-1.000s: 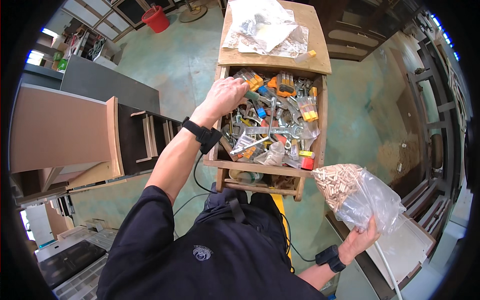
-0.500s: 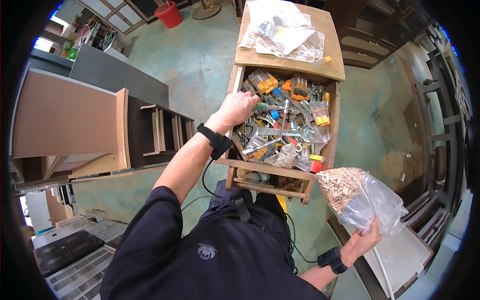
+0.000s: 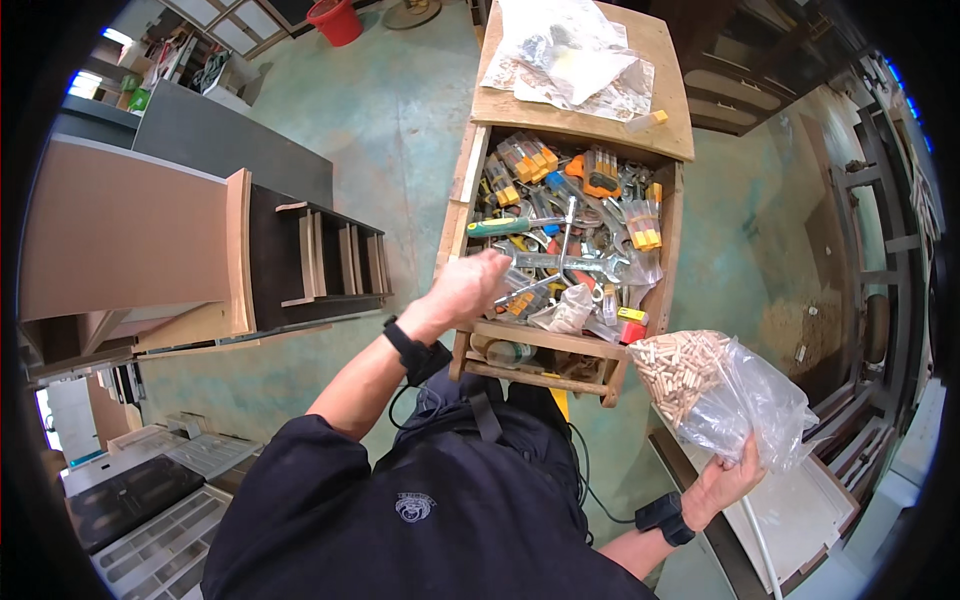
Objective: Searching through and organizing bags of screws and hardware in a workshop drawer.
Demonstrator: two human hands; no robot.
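My right hand (image 3: pixel 722 484) grips the gathered end of a clear plastic bag (image 3: pixel 756 400) at the right. Many short wooden dowels (image 3: pixel 682 368) fill its far corner. Over the front left of an open drawer (image 3: pixel 674 240) is my left hand (image 3: pixel 462 292), slightly blurred, its fingertips hidden. It covers the left end of a large open-end wrench (image 3: pixel 560 262). Just beyond it lies a screwdriver with a green handle (image 3: pixel 498 227). A metal T-shaped tool (image 3: pixel 567 235) crosses the wrench. Orange-capped clear cases (image 3: pixel 527 158) and mixed hand tools fill the drawer.
White plastic sheeting (image 3: pixel 570 60) and a small orange-capped case (image 3: pixel 646 121) lie on the cabinet top. Below the drawer is a small wooden compartment (image 3: pixel 540 378). Cabinet panels (image 3: pixel 130 230) stand at left, a metal frame (image 3: pixel 875 230) at right. A red bucket (image 3: pixel 335 22) sits far off.
My left hand has let go of the green-handled screwdriver, which now lies in the drawer further left. The hand has moved nearer to me. My right hand and the bag have stayed put.
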